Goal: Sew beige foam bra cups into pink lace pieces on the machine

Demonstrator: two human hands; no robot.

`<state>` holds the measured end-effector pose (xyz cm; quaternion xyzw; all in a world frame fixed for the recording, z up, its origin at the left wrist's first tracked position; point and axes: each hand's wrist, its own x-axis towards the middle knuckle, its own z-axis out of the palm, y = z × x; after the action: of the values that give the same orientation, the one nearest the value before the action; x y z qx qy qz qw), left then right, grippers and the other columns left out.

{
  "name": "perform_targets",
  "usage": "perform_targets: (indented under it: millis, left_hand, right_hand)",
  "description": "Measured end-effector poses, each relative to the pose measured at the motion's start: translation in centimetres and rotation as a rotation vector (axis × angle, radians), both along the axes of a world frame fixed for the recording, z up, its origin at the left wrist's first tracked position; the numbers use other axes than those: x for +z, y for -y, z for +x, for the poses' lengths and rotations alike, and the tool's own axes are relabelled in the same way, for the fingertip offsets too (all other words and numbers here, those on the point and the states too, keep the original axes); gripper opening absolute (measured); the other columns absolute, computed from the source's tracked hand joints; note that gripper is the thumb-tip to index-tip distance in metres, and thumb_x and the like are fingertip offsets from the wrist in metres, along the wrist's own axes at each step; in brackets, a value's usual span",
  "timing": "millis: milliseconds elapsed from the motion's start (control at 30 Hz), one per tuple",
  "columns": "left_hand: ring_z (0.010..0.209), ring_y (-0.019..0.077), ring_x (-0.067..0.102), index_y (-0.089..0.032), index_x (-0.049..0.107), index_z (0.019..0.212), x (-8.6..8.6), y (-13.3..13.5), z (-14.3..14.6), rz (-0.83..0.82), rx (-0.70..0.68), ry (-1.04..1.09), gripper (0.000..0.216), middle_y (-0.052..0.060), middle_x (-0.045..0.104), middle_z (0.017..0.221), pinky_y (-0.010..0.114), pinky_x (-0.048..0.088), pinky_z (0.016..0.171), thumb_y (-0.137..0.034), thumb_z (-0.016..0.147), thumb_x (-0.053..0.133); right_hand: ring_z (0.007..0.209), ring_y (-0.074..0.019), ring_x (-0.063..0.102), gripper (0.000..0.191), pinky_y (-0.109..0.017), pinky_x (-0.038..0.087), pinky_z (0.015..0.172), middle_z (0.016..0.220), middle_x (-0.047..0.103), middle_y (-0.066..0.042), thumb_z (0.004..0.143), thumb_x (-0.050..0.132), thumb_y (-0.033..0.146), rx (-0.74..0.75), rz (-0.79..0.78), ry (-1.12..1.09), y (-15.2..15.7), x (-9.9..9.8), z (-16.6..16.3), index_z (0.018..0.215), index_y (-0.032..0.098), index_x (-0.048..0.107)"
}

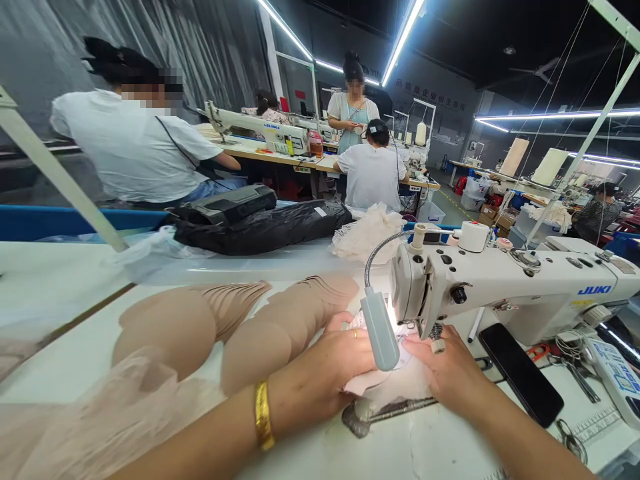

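Two hands, left point(345, 360) and right point(453, 370), on pale fabric point(413, 383), lamp's point(380, 330) in the way, can't tell if gripping; phone point(521, 375) nearby, machine point(515, 273) says JUKI point(594, 290).

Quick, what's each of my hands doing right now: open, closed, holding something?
Left hand: on pale pink fabric, partly hidden behind the flat grey lamp head; grip can't be told.
Right hand: touching the fabric; grip can't be told.
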<state>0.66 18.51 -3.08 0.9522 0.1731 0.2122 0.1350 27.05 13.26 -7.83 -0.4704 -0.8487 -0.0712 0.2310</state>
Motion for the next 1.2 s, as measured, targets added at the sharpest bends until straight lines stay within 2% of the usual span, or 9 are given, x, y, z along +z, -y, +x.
perform_targets:
  millis: [100, 267, 433, 667, 800, 967, 1067, 1200]
  left_hand:
    - [0.084, 0.0209, 0.062, -0.025, 0.061, 0.088, 0.2, 0.1, 0.0, -0.003, 0.005, -0.031, 0.023, -0.005, 0.072, 0.096, 0.039, 0.025, 0.079, -0.003, 0.088, 0.053]
    - [0.091, 0.0227, 0.064, -0.025, 0.062, 0.088, 0.0, 0.0, -0.1, -0.021, 0.036, -0.063, 0.021, -0.004, 0.072, 0.094, 0.041, 0.026, 0.088, -0.005, 0.087, 0.058]
    - [0.092, 0.0217, 0.065, -0.025, 0.063, 0.090, 0.1, 0.1, -0.2, -0.009, 0.076, -0.121, 0.025, -0.005, 0.070, 0.092, 0.041, 0.027, 0.094, -0.001, 0.082, 0.062]
    - [0.092, 0.0223, 0.065, -0.025, 0.062, 0.088, 0.0, 0.2, 0.0, 0.002, 0.067, -0.072, 0.020, -0.004, 0.071, 0.093, 0.041, 0.029, 0.092, -0.005, 0.085, 0.060]
    - [0.085, 0.0223, 0.063, -0.024, 0.060, 0.084, 0.4, 0.5, 0.1, 0.030, 0.063, -0.079, 0.018, -0.003, 0.072, 0.093, 0.041, 0.029, 0.086, -0.009, 0.093, 0.055]
    - [0.090, 0.0221, 0.063, -0.022, 0.057, 0.082, 1.2, 1.2, 0.2, 0.034, 0.084, -0.070, 0.022, -0.001, 0.070, 0.091, 0.040, 0.030, 0.089, -0.011, 0.099, 0.050]
    - [0.088, 0.0211, 0.063, -0.023, 0.058, 0.085, 0.7, 1.1, 0.2, 0.006, 0.059, -0.048, 0.020, -0.003, 0.071, 0.092, 0.040, 0.028, 0.089, -0.010, 0.097, 0.049]
    - [0.083, 0.0201, 0.060, -0.023, 0.057, 0.082, -0.5, 0.7, 0.1, 0.004, 0.051, 0.004, 0.025, -0.003, 0.069, 0.089, 0.040, 0.026, 0.088, -0.018, 0.103, 0.045]
  right_hand:
    - [0.101, -0.0305, 0.064, 0.049, -0.040, 0.056, 0.083, 0.104, 0.080, -0.009, 0.084, 0.063, 0.002, 0.002, 0.022, -0.016, 0.2, 0.1, -0.1, 0.124, 0.026, 0.079]
    - [0.099, -0.0284, 0.062, 0.040, -0.039, 0.055, 0.083, 0.096, 0.076, -0.008, 0.083, 0.058, 0.000, 0.070, 0.059, -0.073, 0.6, 1.0, 0.0, 0.107, 0.025, 0.078]
    - [0.096, -0.0270, 0.062, 0.032, -0.039, 0.054, 0.082, 0.085, 0.067, -0.007, 0.086, 0.047, -0.002, 0.070, 0.112, -0.182, 0.7, 1.7, 0.5, 0.085, 0.022, 0.067]
    - [0.083, -0.0256, 0.062, 0.035, -0.038, 0.055, 0.072, 0.088, 0.066, -0.006, 0.084, 0.040, -0.004, 0.031, 0.118, -0.233, 1.1, 2.0, -0.1, 0.096, 0.023, 0.059]
    - [0.084, -0.0259, 0.063, 0.033, -0.037, 0.054, 0.071, 0.088, 0.066, -0.006, 0.084, 0.042, -0.003, 0.017, 0.089, -0.225, 1.0, 2.1, -0.2, 0.094, 0.024, 0.058]
    - [0.085, -0.0268, 0.063, 0.031, -0.038, 0.053, 0.074, 0.082, 0.063, -0.005, 0.084, 0.041, -0.002, 0.030, 0.072, -0.260, 0.9, 2.0, -0.1, 0.090, 0.024, 0.056]
    - [0.085, -0.0270, 0.062, 0.029, -0.038, 0.052, 0.074, 0.084, 0.064, -0.006, 0.085, 0.040, -0.001, 0.026, 0.067, -0.245, 0.9, 1.9, -0.1, 0.086, 0.025, 0.053]
    - [0.085, -0.0271, 0.061, 0.027, -0.039, 0.052, 0.075, 0.088, 0.065, -0.008, 0.085, 0.041, -0.001, 0.037, 0.081, -0.246, 0.9, 1.9, 0.0, 0.083, 0.025, 0.050]
